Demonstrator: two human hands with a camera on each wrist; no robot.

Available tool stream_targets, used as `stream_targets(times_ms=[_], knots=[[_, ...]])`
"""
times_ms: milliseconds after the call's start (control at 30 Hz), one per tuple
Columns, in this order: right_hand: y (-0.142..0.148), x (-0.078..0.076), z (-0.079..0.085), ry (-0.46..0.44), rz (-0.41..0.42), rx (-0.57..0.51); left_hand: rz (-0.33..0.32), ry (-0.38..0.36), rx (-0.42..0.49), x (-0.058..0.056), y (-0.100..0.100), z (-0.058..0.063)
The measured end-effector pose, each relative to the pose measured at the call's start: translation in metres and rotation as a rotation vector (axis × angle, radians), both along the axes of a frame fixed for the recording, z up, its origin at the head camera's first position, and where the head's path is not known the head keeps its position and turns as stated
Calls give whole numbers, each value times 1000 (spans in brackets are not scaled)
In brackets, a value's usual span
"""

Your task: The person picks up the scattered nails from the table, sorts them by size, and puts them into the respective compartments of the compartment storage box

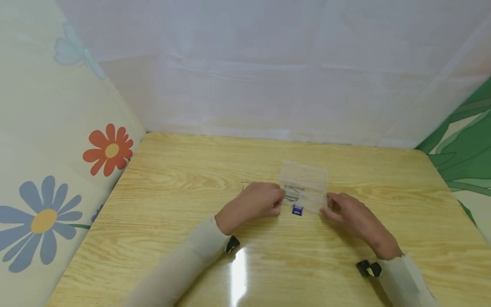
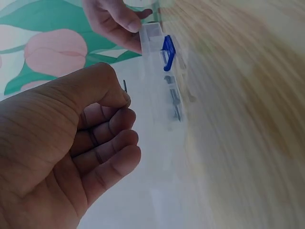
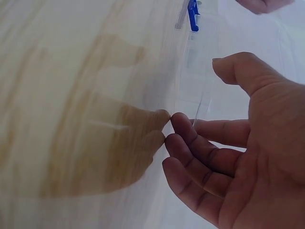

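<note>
A clear plastic box (image 1: 315, 200) stands on the table with its see-through lid (image 1: 304, 172) raised at the back. On its front hangs a blue latch (image 1: 297, 210). Several thin dark nails (image 1: 291, 198) lie in the left part of the box. My left hand (image 1: 258, 199) is at the box's left side, thumb and forefinger pinching a thin dark nail (image 2: 125, 86) whose end sticks up past the fingertips. At the right end, my right hand (image 1: 350, 215) rests loosely curved fingertips (image 3: 180, 121) against the box, its thumb held apart.
A few more thin nails (image 1: 245, 183) lie on the wood-grain table (image 1: 184, 170), partly behind the left hand. A pale cloth wall (image 1: 238, 85) rises at the table's back edge, with flower-printed sheets (image 1: 111, 150) at both sides.
</note>
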State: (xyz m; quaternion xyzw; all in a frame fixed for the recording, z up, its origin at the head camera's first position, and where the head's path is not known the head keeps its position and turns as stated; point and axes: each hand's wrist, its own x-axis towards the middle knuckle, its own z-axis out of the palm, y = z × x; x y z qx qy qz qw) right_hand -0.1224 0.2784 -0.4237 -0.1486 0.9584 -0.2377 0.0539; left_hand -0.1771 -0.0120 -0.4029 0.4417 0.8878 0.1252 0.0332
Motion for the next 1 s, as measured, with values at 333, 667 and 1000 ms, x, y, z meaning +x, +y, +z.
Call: stream_targets(times_ms=[333,667,1000], knots=[[2,-1,-1,18,8,-27,-9,57,-36,-10,30,-2],[0,-1,-2,32,11,-32,-56,40,-46,-16,54,0],[1,-1,-3,54,20,-29,-81,53,-37,-20,67,0]])
